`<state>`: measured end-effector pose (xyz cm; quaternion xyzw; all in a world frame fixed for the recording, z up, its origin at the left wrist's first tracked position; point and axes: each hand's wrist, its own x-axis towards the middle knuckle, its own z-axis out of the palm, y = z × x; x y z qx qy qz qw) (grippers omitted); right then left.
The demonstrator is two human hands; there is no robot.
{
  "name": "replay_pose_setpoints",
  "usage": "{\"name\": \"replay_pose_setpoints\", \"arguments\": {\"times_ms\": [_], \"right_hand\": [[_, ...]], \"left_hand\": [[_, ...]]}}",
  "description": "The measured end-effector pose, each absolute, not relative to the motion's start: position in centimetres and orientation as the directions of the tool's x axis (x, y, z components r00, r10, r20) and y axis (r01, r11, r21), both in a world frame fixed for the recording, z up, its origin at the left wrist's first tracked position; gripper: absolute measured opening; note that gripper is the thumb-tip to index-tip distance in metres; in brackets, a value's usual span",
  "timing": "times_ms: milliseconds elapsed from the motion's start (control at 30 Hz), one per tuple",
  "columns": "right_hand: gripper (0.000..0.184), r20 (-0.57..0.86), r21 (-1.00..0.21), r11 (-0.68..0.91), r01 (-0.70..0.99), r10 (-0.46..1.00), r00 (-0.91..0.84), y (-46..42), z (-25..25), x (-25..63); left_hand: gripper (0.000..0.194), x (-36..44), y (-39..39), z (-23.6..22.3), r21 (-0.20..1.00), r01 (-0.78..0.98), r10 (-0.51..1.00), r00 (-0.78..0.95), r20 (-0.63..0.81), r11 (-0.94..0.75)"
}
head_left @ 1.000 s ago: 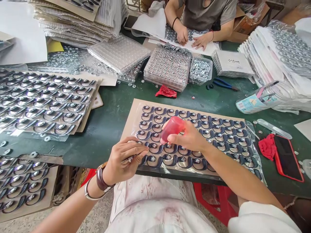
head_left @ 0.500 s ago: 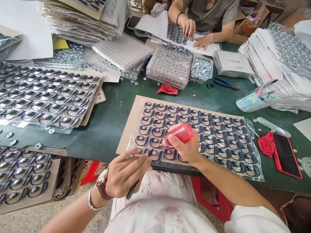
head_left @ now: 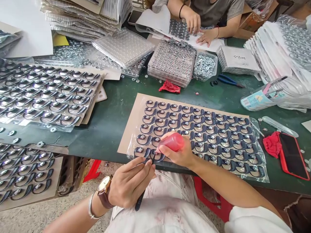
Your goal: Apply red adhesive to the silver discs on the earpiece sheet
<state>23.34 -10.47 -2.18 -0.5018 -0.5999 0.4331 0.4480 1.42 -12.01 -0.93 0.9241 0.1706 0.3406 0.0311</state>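
My right hand [head_left: 185, 154] is wrapped round a red squeeze bottle [head_left: 174, 141], tilted with its nozzle down at the front row of a card sheet [head_left: 128, 131]. Rows of dark curled pieces [head_left: 173, 124], each with a shiny round stud, lie on clear plastic over this card. Black tweezers [head_left: 139, 202] are pinched in my left hand [head_left: 132, 183] at the card's front edge. Their tips point up beside the bottle's nozzle, close to a curled piece. Whether nozzle or tips touch that piece I cannot tell. My right hand partly covers the middle rows.
More filled cards [head_left: 48, 94] lie at left. Behind are clear trays of studs [head_left: 171, 63], a tub of metal washers [head_left: 205, 66] and blue-handled pliers [head_left: 229, 80]. At right are a plastic jar [head_left: 259, 98], a red cloth [head_left: 271, 144] and a phone [head_left: 293, 155]. Opposite, a co-worker's hands [head_left: 193, 22] handle small parts.
My right hand has brought the bottle down and left, its nozzle now beside the tweezers' tips. My left hand has shifted slightly right and down. The camera view has moved a little.
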Motion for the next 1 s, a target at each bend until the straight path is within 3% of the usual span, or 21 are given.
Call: {"name": "replay_pose_setpoints", "arguments": {"times_ms": [267, 533, 733, 1000], "right_hand": [[0.019, 0.142, -0.935, 0.151, 0.32, 0.989, -0.051, -10.31, -1.62, 23.25], [0.021, 0.096, -0.979, 0.086, 0.183, 0.994, 0.05, -10.59, -2.41, 23.46], [0.022, 0.029, -0.977, 0.024, 0.214, 0.999, 0.022, -10.53, -2.46, 23.6], [0.021, 0.076, -0.955, 0.076, 0.286, 0.997, -0.013, -10.17, -1.88, 23.42]], "left_hand": [[0.017, 1.42, -12.0, -0.5, 0.175, 0.296, 0.34, 0.719, 0.606, -0.939], [0.018, 1.24, -12.07, -0.76, 0.181, 0.292, 0.34, 0.721, 0.603, -0.939], [0.019, 1.23, -12.06, -0.84, 0.186, 0.297, 0.348, 0.722, 0.598, -0.937], [0.022, 1.09, -12.01, -1.12, 0.206, 0.296, 0.359, 0.722, 0.591, -0.933]]}}
